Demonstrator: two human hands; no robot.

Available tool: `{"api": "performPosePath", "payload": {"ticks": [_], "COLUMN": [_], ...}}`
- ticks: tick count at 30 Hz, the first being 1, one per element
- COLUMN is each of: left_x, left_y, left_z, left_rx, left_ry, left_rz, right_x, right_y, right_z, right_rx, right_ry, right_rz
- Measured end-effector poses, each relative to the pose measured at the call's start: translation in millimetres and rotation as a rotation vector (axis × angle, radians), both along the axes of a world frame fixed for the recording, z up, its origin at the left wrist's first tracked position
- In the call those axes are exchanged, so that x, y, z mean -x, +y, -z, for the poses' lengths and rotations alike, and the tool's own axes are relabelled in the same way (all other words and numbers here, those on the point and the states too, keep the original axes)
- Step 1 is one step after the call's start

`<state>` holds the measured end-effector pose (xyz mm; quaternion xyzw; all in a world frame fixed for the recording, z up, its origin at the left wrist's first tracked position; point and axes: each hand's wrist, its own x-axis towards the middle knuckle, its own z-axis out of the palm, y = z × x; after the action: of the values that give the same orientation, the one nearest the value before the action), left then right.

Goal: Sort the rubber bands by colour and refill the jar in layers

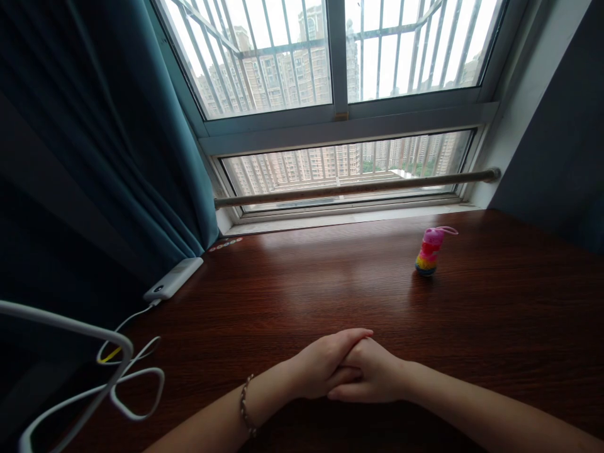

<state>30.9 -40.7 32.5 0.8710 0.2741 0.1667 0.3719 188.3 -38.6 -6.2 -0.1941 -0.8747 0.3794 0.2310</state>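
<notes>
My left hand [317,365] and my right hand [378,372] are clasped together at the lower middle of the head view, low over the brown wooden table [264,302]. The fingers of each are closed around the other hand, and some of them are hidden in the clasp. A braided bracelet [245,406] circles my left wrist. Beyond my right hand, a small bottle-shaped thing [428,251] stands upright, striped pink, red, yellow and blue, with a pink loop at its top. Neither hand touches it.
A white power bank [174,279] lies at the table's left edge, with a white cable [134,316] plugged in. Thicker white tubing [70,324] curves at lower left. Behind the table are a blue curtain [155,157], a metal rail [358,190] and a barred window [283,69].
</notes>
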Motion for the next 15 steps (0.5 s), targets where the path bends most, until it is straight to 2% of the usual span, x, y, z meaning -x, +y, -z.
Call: {"api": "performPosePath", "payload": {"ticks": [12, 15], "left_x": [0.9, -0.3], "left_y": [0.2, -0.1], "left_z": [1.0, 2.2], "left_rx": [-0.009, -0.027], "left_ry": [0.008, -0.018], "left_rz": [0.002, -0.010], "right_x": [-1.4, -3.9], "right_y": [-0.6, 4.1], "right_z": [-5.1, -10.9], "right_rx": [0.016, -0.047], "right_ry": [-0.052, -0.136], "right_rz": [-0.012, -0.029]}}
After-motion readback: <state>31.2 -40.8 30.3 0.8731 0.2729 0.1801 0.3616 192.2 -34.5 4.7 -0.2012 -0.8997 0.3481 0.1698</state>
